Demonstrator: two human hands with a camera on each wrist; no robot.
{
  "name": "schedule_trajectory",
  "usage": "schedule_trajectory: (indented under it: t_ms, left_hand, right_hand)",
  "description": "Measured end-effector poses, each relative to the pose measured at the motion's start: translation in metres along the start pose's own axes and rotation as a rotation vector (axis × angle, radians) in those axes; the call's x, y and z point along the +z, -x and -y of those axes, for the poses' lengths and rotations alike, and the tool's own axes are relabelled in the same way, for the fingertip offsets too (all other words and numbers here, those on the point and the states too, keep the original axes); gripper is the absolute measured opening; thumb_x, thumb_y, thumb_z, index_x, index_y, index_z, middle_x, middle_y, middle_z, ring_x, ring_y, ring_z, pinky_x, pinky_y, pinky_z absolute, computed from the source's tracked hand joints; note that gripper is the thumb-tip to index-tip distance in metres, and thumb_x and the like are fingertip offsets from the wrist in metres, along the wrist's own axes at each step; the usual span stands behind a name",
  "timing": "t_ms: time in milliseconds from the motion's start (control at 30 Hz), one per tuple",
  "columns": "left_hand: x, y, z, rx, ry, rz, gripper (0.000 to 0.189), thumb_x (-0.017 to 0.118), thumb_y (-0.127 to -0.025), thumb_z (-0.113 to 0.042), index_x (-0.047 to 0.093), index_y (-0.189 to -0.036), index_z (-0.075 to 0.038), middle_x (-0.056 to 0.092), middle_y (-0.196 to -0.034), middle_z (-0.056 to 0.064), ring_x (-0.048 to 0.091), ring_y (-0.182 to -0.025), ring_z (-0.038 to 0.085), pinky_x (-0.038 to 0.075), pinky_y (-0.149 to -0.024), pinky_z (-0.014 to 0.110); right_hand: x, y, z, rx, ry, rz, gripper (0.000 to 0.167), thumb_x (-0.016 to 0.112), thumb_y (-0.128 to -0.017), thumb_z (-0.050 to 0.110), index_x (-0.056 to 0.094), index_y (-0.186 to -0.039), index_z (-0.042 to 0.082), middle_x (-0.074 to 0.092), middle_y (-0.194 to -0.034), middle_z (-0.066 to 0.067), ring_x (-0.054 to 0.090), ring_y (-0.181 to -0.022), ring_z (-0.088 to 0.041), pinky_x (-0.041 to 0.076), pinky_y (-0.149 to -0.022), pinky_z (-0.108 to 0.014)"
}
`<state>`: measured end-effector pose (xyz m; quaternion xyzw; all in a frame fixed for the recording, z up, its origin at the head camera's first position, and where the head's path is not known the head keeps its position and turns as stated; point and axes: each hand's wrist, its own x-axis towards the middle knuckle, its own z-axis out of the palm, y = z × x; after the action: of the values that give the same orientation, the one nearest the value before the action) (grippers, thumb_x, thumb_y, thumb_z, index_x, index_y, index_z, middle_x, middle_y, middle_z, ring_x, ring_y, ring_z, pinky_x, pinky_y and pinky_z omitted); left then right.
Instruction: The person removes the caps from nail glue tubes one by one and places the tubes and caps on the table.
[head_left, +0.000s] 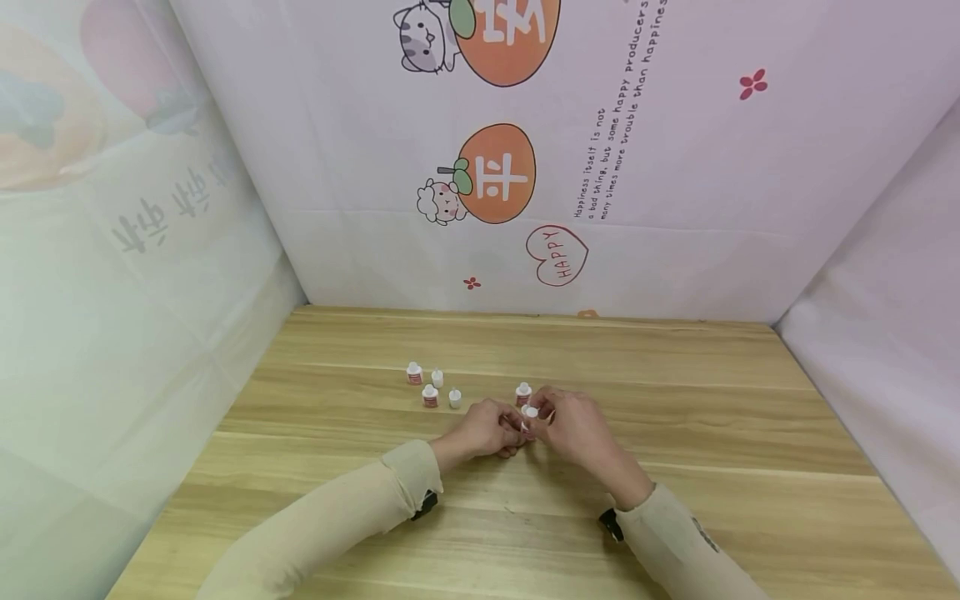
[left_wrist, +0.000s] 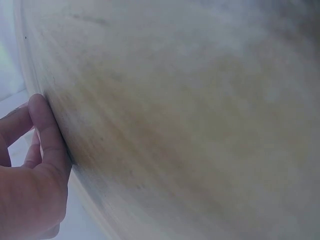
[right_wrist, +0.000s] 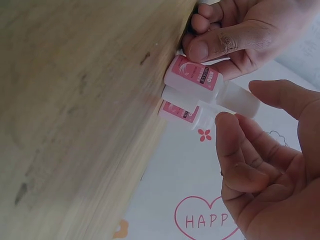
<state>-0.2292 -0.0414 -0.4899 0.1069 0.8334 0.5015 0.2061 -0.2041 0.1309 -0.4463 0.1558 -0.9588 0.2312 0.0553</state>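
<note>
In the right wrist view, a small bottle with a pink label stands upright on the table, a white cap on its top. My left hand holds this bottle low on its body, thumb against its side. My right hand has thumb and forefinger at opposite sides of the white cap. Close behind stands a second pink-label bottle with a loose white cap beside it. The left wrist view shows only the left hand's fingers against the table, the bottle hidden.
Farther left on the wooden table stand two more pink-label bottles, one at the back and one nearer. Beside them are two loose white caps, a far cap and a near cap. Printed white cloth walls the back and sides.
</note>
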Motion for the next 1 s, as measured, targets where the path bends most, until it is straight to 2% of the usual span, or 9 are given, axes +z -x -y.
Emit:
schedule_trajectory:
  t_ms: [300,600,1000]
  left_hand:
    - [0.0002,0.0001,0.0015,0.006,-0.019,-0.001,0.006,0.071,-0.087,-0.001,0.070,-0.093,-0.003,0.072,-0.074,0.008,0.065,-0.058,0.011,0.057,-0.055,0.025]
    - [-0.0003,0.0002,0.0007,0.010,-0.010,0.001,0.006,0.071,-0.088,-0.002,0.071,-0.094,-0.004,0.074,-0.077,0.007,0.065,-0.059,0.011,0.057,-0.056,0.026]
    - [-0.0002,0.0010,-0.0006,0.007,-0.019,0.002,0.007,0.071,-0.088,-0.002,0.071,-0.095,-0.003,0.073,-0.076,0.008,0.066,-0.059,0.012,0.058,-0.056,0.027]
  right_hand:
    - [-0.0004,0.0005,0.0008,-0.001,0.008,0.004,0.016,0.080,-0.084,0.027,0.068,-0.092,0.018,0.070,-0.080,0.007,0.061,-0.073,-0.009,0.048,-0.079,-0.037]
    - [0.0006,0.0005,0.0002,0.014,-0.022,0.005,0.015,0.079,-0.085,0.028,0.068,-0.091,0.020,0.071,-0.081,0.005,0.063,-0.073,-0.010,0.049,-0.072,-0.033]
    - [0.0007,-0.0004,-0.0008,-0.003,-0.014,0.006,0.013,0.079,-0.085,0.026,0.068,-0.089,0.020,0.072,-0.083,0.004,0.064,-0.074,-0.010,0.050,-0.073,-0.034]
